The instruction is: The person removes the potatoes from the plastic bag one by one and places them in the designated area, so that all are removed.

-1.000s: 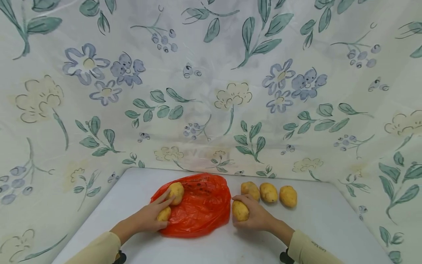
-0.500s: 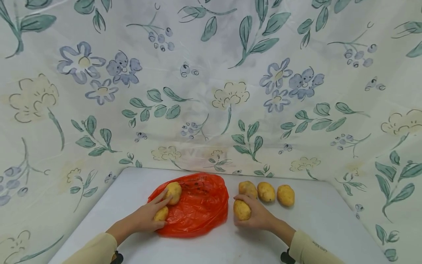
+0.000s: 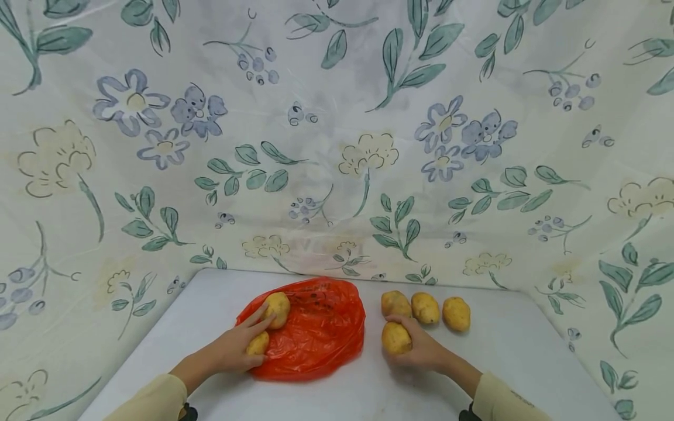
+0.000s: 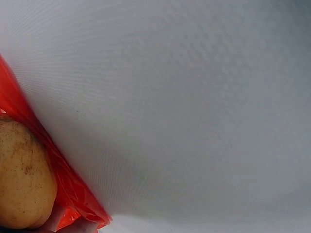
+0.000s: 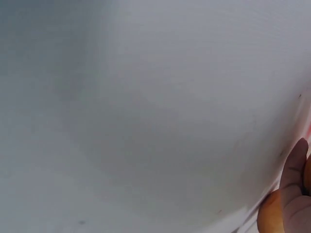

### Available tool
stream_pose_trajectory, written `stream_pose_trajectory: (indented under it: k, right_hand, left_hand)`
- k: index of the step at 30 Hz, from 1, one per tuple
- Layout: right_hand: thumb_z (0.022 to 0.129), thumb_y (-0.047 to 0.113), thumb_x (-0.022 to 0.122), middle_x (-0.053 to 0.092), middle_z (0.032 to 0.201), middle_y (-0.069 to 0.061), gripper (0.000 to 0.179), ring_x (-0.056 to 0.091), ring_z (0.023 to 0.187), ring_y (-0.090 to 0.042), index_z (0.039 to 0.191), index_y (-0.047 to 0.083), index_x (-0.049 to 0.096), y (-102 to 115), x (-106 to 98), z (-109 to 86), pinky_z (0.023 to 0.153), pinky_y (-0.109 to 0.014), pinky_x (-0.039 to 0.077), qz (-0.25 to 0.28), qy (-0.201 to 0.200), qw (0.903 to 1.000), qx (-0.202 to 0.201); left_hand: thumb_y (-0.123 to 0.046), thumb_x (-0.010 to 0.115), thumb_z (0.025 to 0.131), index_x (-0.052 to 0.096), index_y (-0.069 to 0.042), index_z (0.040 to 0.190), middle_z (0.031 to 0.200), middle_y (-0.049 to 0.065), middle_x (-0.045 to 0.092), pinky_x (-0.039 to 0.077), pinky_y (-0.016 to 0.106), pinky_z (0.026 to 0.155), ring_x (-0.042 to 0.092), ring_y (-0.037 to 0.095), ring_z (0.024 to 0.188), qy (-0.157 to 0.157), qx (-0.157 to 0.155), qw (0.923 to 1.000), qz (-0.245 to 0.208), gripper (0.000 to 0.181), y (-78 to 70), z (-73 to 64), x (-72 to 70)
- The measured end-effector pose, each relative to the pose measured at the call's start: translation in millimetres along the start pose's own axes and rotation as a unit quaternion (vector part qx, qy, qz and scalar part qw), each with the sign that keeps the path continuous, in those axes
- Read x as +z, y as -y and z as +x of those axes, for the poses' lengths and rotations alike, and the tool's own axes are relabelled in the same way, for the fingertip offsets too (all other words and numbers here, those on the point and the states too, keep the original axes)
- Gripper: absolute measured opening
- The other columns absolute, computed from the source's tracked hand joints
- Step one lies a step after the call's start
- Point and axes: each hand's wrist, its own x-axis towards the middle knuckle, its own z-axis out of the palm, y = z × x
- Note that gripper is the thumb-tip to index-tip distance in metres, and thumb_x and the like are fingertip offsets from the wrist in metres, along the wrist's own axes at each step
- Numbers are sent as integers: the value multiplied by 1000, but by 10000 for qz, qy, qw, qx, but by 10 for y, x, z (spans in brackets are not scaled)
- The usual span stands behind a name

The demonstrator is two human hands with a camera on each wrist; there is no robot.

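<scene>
white table [image 3: 326, 403], potatoes [image 3: 425, 307], floral backdrop [image 3: 337, 126]

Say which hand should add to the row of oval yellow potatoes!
Probably the right hand: it holds another oval yellow potato near the row; the left hand is at the red plastic bag.

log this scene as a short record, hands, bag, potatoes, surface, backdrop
left hand: fingers spread, touching potatoes at the bag
right hand: holding one potato
bag: red plastic, crumpled, on the table
potatoes in view: six
by left hand: two potatoes
back right: three potatoes in a row, leftmost partly hidden by right hand
surface: white table
backdrop: floral cloth
</scene>
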Motion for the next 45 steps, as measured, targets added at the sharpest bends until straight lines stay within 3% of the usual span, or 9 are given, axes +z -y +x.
stream_pose_trajectory:
  k: [16,23,31,45]
  right_hand:
    - [70,36,88,50,139,-10,99,52,119,-24,149,15,33,-158,-65,-60,99,-51,47,-173,7,9998,-39]
    - [70,35,89,51,136,-9,95,52,117,-24,147,17,36,-198,-74,-87,97,-53,47,-218,13,9996,151]
    - [72,34,88,49,137,-10,95,50,120,-26,147,15,35,-254,-70,-49,98,-52,45,-153,110,9997,-154]
    - [71,34,89,47,141,-12,101,48,127,-30,150,16,30,-210,-61,-56,105,-62,39,-105,159,9998,62]
  left_hand:
    - [-27,76,80,36,-18,154,166,15,12,52,58,93,58,31,114,30,-228,9997,-65,85,-32,12,4]
    - [-28,76,80,37,-15,153,166,17,13,50,61,95,57,35,118,37,-127,9999,-63,84,-29,-14,29]
    - [-29,76,80,36,-15,154,166,17,13,51,59,95,56,35,119,-35,-45,10000,44,85,-6,1,16]
    - [-30,75,80,36,-14,154,165,19,13,50,60,95,57,37,118,-41,2,10000,46,85,-7,-2,3]
